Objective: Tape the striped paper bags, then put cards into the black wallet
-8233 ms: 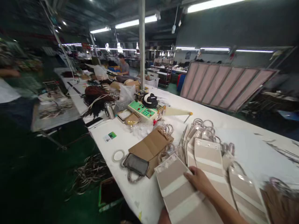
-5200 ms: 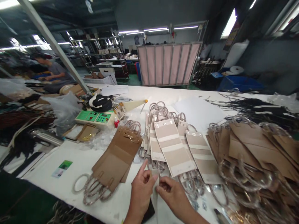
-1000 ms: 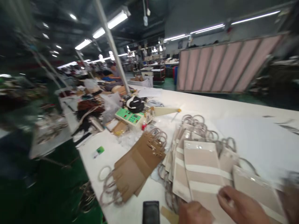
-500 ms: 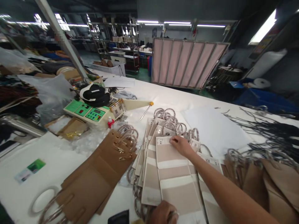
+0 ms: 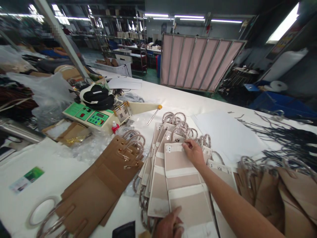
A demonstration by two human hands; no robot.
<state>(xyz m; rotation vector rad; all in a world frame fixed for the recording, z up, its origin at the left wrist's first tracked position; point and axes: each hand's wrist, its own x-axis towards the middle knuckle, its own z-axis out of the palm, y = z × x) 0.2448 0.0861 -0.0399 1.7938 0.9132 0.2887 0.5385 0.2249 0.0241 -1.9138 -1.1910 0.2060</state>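
Observation:
A flat beige bag panel (image 5: pixel 182 162) with cream bands lies on top of a fanned stack of similar bag pieces (image 5: pixel 158 185), whose wrapped loop handles (image 5: pixel 179 120) stick out at the far end. My right hand (image 5: pixel 194 152) is at the panel's upper edge, with its fingers pinched on that edge beside a small metal fitting. My left hand (image 5: pixel 167 226) rests at the panel's lower left, partly cut off by the frame. Its fingers are apart, one stretched over the panel, and nothing shows between them.
Brown bag pieces (image 5: pixel 96 185) lie left of the stack, and more brown ones (image 5: pixel 297 195) at the right. A green-fronted machine (image 5: pixel 86 114), a screwdriver (image 5: pixel 154 115), a box with brass bits (image 5: pixel 69 132), a tape roll (image 5: pixel 41 211) and black cords (image 5: pixel 284 132) also occupy the white table (image 5: pixel 205 105).
My left hand has lifted its fingers and spread them apart over the panel. My right hand has shifted slightly along the top edge, its fingers still bent. The view has moved a little.

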